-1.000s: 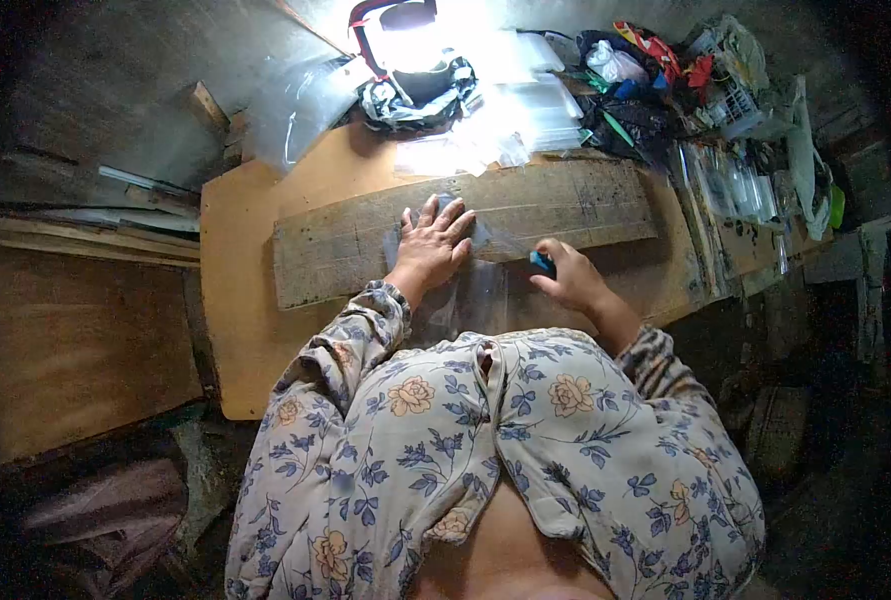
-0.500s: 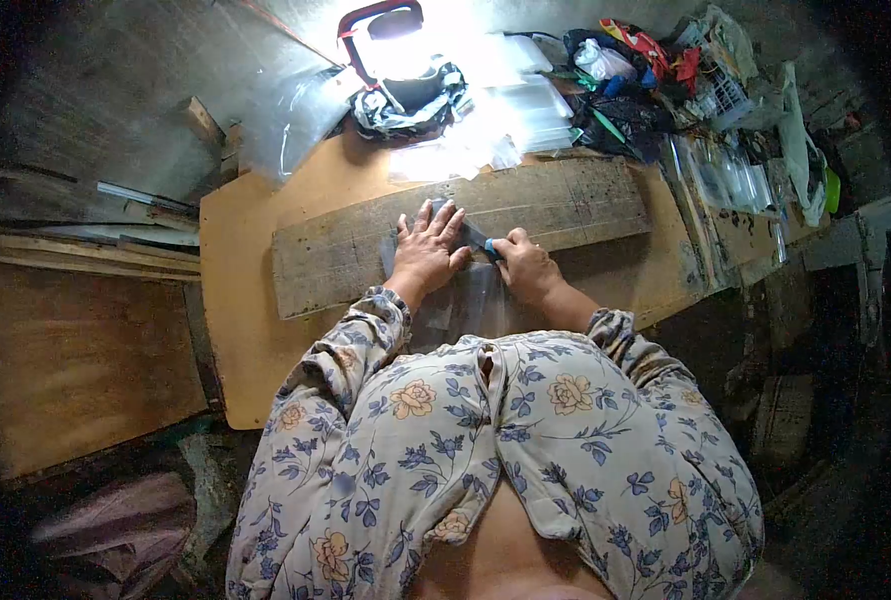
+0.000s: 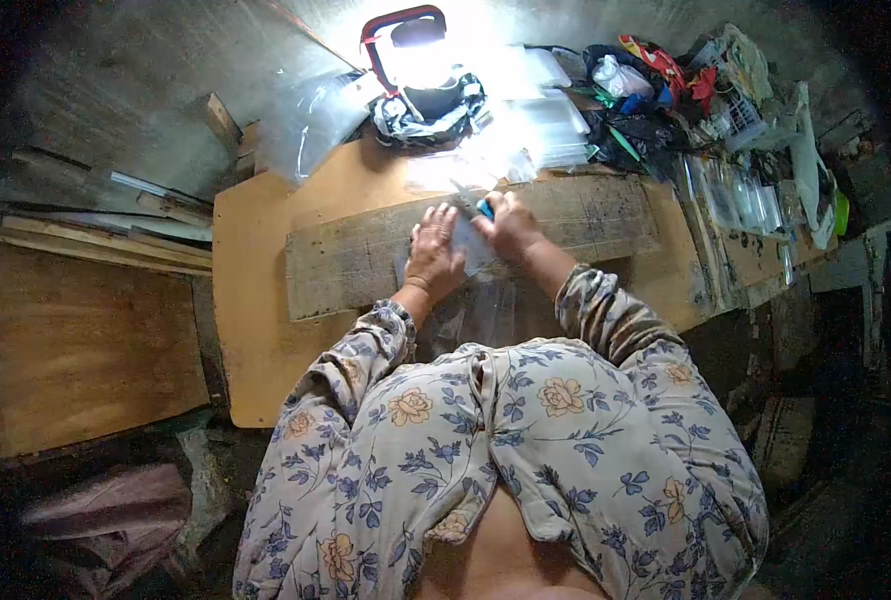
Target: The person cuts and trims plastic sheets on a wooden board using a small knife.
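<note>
My left hand [image 3: 434, 252] lies flat with its fingers stretched forward, pressing clear plastic film [image 3: 471, 250] onto a long worn wooden board [image 3: 350, 258]. Close to its right, my right hand [image 3: 510, 228] is closed round a blue-handled tool [image 3: 484, 208], whose dark blade points up and left over the board's far edge. The plastic reaches from under my left hand over the near edge of the board, toward my body. Part of it is hidden by my hands.
The board rests on a light brown tabletop [image 3: 252, 330]. A bright lamp [image 3: 420, 55] with a red and black frame stands at the back beside stacked clear plastic sheets [image 3: 555, 130]. Bags and a white basket [image 3: 740, 118] fill the back right. Wooden strips [image 3: 95, 243] lie at left.
My right hand has moved from right of the board, leftward to the film and then forward to the board's far side with the tool. My left hand stays on the film, its fingers closer together.
</note>
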Demonstrator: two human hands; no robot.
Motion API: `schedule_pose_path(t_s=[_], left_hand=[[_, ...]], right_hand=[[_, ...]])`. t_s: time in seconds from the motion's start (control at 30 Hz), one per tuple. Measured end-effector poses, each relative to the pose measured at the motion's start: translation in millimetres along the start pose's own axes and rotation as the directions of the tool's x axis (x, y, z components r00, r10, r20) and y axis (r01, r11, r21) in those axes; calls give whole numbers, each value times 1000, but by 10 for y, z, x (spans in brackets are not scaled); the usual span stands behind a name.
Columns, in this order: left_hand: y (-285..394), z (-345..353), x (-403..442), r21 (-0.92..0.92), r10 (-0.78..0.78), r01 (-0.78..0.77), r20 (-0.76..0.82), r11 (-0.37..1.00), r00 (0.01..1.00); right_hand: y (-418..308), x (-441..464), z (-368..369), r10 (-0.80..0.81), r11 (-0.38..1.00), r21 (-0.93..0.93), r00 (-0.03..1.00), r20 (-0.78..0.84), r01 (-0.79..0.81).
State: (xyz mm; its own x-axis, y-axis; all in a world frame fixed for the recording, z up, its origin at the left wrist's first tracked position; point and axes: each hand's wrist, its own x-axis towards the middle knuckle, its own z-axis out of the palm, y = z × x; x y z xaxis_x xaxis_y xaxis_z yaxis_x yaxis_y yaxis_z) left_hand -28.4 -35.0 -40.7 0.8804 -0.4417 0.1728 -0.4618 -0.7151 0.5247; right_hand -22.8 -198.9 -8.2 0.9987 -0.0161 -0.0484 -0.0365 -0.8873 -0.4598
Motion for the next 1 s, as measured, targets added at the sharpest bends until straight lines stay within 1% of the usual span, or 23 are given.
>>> schedule_pose_path(t_s=[0.03, 0.07, 0.1, 0.13, 0.23, 0.27, 0.3, 0.37, 0.43, 0.5, 0.53, 0.57, 0.6, 0.63, 0.67, 0.7, 0.73, 0.77, 0.8, 0.83, 0.87, 0.93, 1.0], left_hand=[[-17, -18, -13, -2, -6, 6, -2, 1000, 1000], [-42, -43, -35, 13, -36, 38, -99, 999, 994], [-59, -86, -49, 25, -64, 71, -196, 997, 978], [-46, -170, -17, 24, -70, 77, -204, 997, 977], [-21, -392, -41, 234, -405, 398, -18, 887, 914], [-153, -307, -28, 273, -381, 386, -75, 881, 922], [-153, -356, 20, 277, -384, 390, -78, 878, 920], [-123, -506, 129, 210, -554, 518, 184, 829, 812], [-158, -505, 150, 205, -544, 514, 133, 833, 828], [-186, -504, 158, 173, -562, 534, 268, 827, 783], [-197, -496, 140, 174, -560, 532, 267, 829, 785], [-215, -477, 105, 27, -521, 531, 240, 847, 819], [-247, -447, 92, -122, -484, 513, 204, 850, 851], [-309, -404, 101, -124, -482, 510, 201, 851, 853], [-384, -341, 84, -447, -428, 470, 198, 761, 882], [-422, -302, 41, -717, -381, 385, 179, 581, 907], [-401, -327, 47, -763, -363, 384, 210, 519, 908], [-390, -307, 45, -762, -365, 388, 213, 519, 906], [-391, -265, 53, -846, -342, 313, 167, 432, 925], [-353, -261, 69, -915, -321, 224, 112, 336, 941], [-324, -302, 74, -914, -318, 220, 108, 340, 942], [-168, -480, 59, -882, -425, 363, 217, 299, 879], [-150, -502, 40, -885, -430, 367, 224, 286, 875]], right_hand=[[-128, -86, -65, 35, 999, -18, 995, 94, -33], [-217, -167, -102, 48, 995, -95, 992, 116, -37], [-191, -142, -68, 41, 995, -96, 992, 120, -29], [-108, -58, -31, 30, 997, -74, 996, 85, -24], [142, 214, 74, 19, 1000, -24, 999, 26, -18], [182, 307, 26, 89, 996, 2, 995, 44, -89], [270, 469, 61, 59, 987, -148, 998, 5, -57], [383, 722, -5, 40, 986, -153, 990, -133, -60], [345, 735, -165, 70, 994, -57, 952, -297, -91], [276, 644, -228, 50, 996, -53, 948, -313, -70], [252, 591, -247, 29, 997, -53, 943, -331, -49], [351, 558, -45, -119, 992, -84, 907, -403, 93], [219, 347, -135, 25, 951, 307, 988, -150, 22], [58, 164, -260, 38, 927, 372, 999, 2, -36], [72, 64, -154, 33, 907, 419, 999, 18, -37], [127, 34, 40, 89, 839, 528, 991, 101, -129], [133, 5, 148, 84, 760, 635, 990, 115, -139], [152, -19, 239, 79, 667, 730, 989, 127, -147], [75, -56, 169, 79, 666, 731, 989, 127, -148], [-44, -90, 9, 25, 592, 789, 982, 187, -166], [-126, -102, -94, -36, 511, 838, 970, 242, -190], [-74, -46, -12, -75, 518, 844, 975, 208, -140], [-57, -23, 27, -118, 525, 847, 977, 176, -89]])
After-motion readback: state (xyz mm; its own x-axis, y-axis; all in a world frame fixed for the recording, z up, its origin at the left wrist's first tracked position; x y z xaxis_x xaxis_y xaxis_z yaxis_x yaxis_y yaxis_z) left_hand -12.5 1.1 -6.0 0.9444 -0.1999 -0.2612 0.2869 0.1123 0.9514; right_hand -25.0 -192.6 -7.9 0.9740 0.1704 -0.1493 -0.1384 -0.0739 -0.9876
